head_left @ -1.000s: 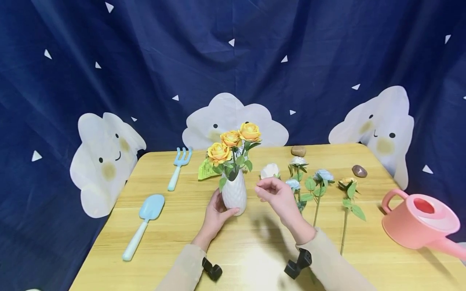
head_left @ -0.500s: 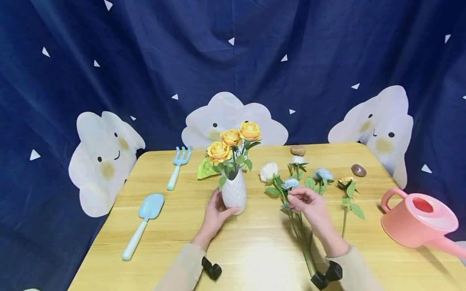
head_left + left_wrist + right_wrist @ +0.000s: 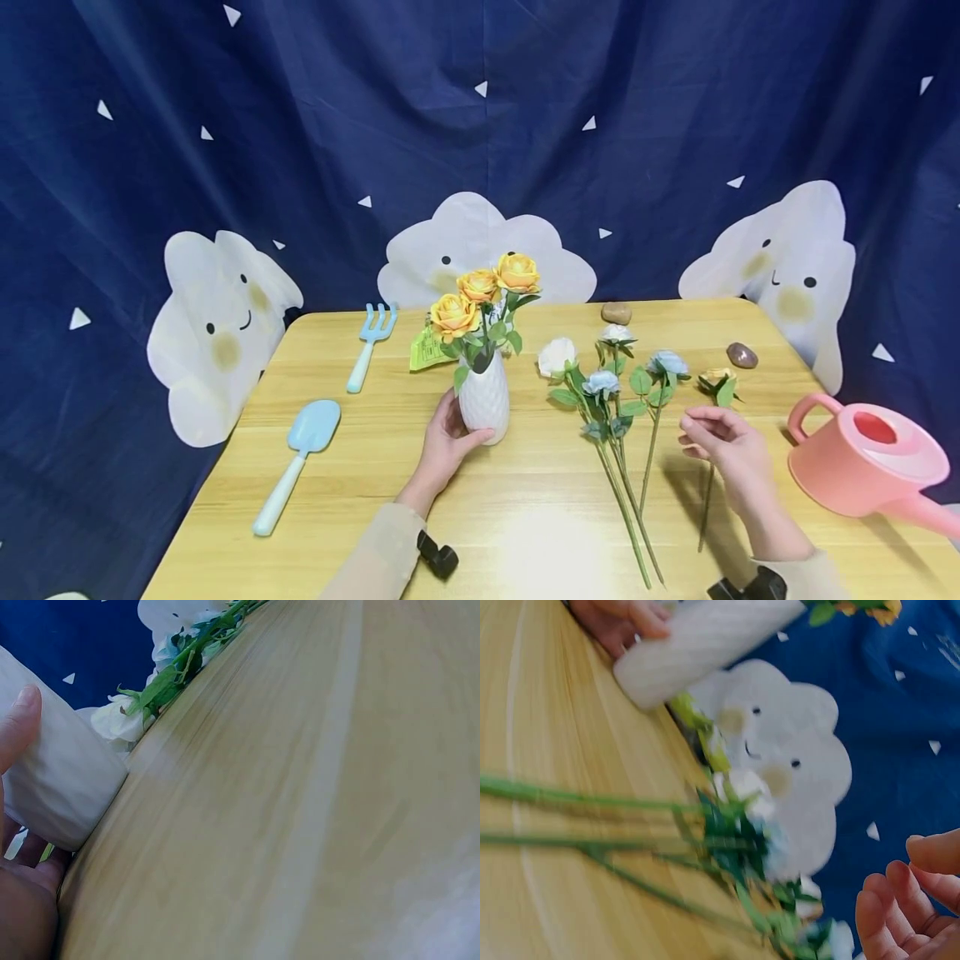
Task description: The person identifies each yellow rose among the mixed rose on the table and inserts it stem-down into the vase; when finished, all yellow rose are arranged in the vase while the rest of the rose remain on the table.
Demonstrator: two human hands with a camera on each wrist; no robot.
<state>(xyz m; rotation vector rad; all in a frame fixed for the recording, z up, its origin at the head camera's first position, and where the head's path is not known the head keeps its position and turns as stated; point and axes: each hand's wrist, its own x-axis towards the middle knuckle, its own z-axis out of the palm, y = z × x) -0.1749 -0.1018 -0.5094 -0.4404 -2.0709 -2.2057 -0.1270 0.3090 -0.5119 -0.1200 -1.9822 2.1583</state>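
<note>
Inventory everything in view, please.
vase: 1, white, table middle
roses: 3, yellow, in vase
loose flowers: 5 (two white, two blue, one yellow), right of vase
packet: 1, green, behind vase
fork: 1, blue, left of packet
trowel: 1, blue, table's left
stones: 2, brown, behind loose flowers
watering can: 1, pink, table's right
table: 1, yellowish, foreground
curtain: 1, navy and white, background
sleeves: 2, beige, forearms
wrist cameras: 2, black, cuffs
left hand: 1, bare, holding vase
right hand: 1, bare, over a flower stem
</note>
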